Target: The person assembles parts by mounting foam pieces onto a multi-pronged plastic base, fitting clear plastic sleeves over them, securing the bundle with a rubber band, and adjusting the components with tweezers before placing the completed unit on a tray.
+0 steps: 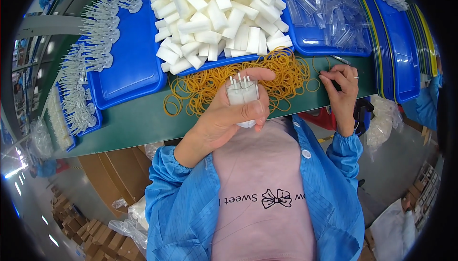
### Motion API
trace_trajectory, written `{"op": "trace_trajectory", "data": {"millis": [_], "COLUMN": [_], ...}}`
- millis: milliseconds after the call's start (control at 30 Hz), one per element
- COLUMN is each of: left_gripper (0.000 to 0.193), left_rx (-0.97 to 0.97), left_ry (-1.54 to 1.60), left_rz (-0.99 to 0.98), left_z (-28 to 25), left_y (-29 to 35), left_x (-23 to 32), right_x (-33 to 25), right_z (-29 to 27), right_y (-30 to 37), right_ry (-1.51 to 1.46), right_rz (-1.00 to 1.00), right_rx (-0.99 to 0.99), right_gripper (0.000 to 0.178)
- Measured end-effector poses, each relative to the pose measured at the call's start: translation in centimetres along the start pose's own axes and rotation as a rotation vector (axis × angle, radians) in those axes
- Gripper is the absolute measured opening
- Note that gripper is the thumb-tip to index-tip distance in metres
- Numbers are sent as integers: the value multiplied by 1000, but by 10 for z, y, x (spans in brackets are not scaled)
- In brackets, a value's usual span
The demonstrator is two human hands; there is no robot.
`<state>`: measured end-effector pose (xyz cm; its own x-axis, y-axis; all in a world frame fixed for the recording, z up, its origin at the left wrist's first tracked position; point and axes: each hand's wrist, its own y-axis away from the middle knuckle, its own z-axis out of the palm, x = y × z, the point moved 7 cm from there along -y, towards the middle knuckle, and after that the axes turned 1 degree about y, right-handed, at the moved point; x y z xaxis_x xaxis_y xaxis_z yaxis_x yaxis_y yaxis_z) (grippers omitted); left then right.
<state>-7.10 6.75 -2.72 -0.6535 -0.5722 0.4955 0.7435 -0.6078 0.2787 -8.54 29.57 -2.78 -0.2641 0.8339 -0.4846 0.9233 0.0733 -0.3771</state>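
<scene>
Clear plastic sleeve [247, 124] is gripped upright by the left fingers [261, 73], which are curled around it and opened only to its width; a white block [242, 97] is enclosed, and thin white rods [244, 79] are seen jutting from its top. Well to the right, a single rubber band [314, 63] is pinched between the nearly closed thumb and index of the right fingers [330, 88]. Behind the left fingers, a heap of rubber bands [291, 72] is spread over the green counter [138, 129]. Beyond that heap, white foam blocks [210, 24] are piled. Beyond the right fingers, clear plastic pieces [329, 15] are held in a blue tray [334, 50]; farther right, blue and yellow trays [377, 31] are stacked. Far left of both hands' fingers, spiky clear parts [101, 29] are lined along another blue tray [126, 72].
</scene>
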Motion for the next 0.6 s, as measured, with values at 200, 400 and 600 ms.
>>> {"op": "trace_trajectory", "data": {"millis": [200, 400, 600], "left_gripper": [65, 94, 44], "left_rx": [-43, -32, -170], "left_ry": [-266, -941, -1129], "left_rz": [25, 97, 223], "left_z": [4, 22, 24], "left_y": [6, 4, 3], "left_x": [-2, -7, -3], "right_x": [-11, -81, -100], "right_z": [-13, -20, 5], "right_y": [2, -10, -12], "right_ry": [-207, -616, -1219], "right_rz": [146, 80, 165], "right_rx": [157, -70, -235], "right_gripper": [4, 4, 6]}}
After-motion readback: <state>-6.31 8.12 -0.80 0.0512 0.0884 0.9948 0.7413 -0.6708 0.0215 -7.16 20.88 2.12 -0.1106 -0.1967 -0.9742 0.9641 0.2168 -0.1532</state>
